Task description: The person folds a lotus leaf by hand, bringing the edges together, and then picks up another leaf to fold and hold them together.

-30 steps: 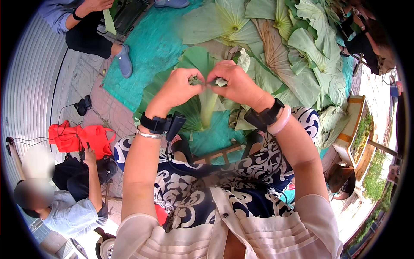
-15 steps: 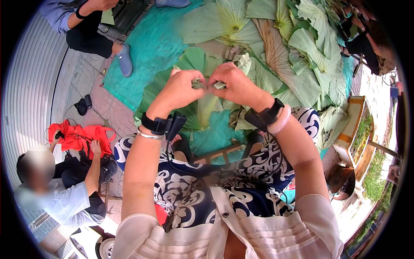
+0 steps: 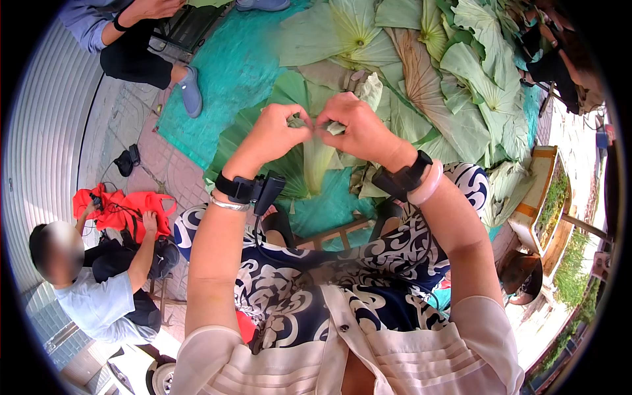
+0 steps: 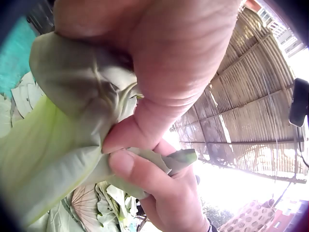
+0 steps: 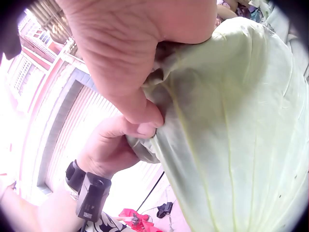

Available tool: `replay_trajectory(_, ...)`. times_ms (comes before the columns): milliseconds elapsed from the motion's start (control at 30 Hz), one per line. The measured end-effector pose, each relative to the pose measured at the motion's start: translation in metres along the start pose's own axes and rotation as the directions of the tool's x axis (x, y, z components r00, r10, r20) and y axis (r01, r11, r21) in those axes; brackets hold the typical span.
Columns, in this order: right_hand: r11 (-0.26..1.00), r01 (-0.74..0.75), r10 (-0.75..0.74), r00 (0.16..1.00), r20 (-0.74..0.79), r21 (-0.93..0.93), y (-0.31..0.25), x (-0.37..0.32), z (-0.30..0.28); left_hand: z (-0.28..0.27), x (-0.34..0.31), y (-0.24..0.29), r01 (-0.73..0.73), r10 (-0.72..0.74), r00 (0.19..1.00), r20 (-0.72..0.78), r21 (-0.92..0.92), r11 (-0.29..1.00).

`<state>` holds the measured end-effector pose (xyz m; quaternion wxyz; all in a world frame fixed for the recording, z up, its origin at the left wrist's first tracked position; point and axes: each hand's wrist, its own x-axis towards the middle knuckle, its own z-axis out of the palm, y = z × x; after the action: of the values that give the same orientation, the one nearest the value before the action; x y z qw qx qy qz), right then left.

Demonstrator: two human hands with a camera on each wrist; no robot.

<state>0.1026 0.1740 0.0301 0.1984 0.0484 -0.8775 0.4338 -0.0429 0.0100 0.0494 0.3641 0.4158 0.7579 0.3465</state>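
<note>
A large pale green leaf (image 3: 318,172) hangs from both hands in the head view, its upper edge bunched in the fingers. My left hand (image 3: 275,135) pinches the gathered edge between thumb and fingers; the left wrist view shows the crumpled leaf (image 4: 58,140) under that thumb. Close beside it, my right hand (image 3: 355,128) pinches the same edge, the two thumbs nearly touching. In the right wrist view the leaf (image 5: 227,121) spreads out with its ribs running downward from the right hand (image 5: 130,58). The palms hide part of the bunched edge.
Overlapping leaves (image 3: 461,99) lie on a teal sheet (image 3: 230,85) ahead and to the right. A person (image 3: 99,289) sits at lower left by a red bag (image 3: 141,210); another person's shoe (image 3: 189,93) rests on the sheet. A planter box (image 3: 532,191) stands at right.
Both hands have shifted only slightly, still pinching the leaf's edge. The seated person at lower left has raised their head and moved their hands onto the red bag.
</note>
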Motion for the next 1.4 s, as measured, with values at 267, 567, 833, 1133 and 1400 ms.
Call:
replay_trajectory(267, 1.000, -0.001, 0.002, 0.998, -0.064, 0.022, 0.006, -0.001, 0.002, -0.001, -0.001, 0.006, 0.053, -0.054, 0.998, -0.008, -0.108, 0.993)
replay_trajectory(567, 0.999, 0.011, -0.008, 0.998, 0.064, -0.051, 0.003, -0.001, -0.006, 0.002, 0.000, 0.005, 0.084, -0.082, 0.996, 0.023, -0.098, 0.992)
replay_trajectory(833, 0.997, 0.068, -0.069, 0.997, -0.036, -0.025, 0.004, 0.002, -0.004, 0.000, 0.001, 0.005, 0.046, -0.051, 0.999, -0.015, -0.236, 0.971)
replay_trajectory(1133, 0.995, -0.001, 0.010, 0.996, 0.087, -0.096, 0.005, -0.003, -0.003, 0.002, -0.001, 0.007, -0.020, 0.018, 1.000, 0.023, 0.103, 0.994)
replay_trajectory(1400, 0.997, -0.004, 0.012, 0.995, 0.102, -0.080, 0.004, -0.003, -0.004, 0.002, -0.002, 0.009, 0.037, -0.040, 0.998, 0.038, 0.072, 0.997)
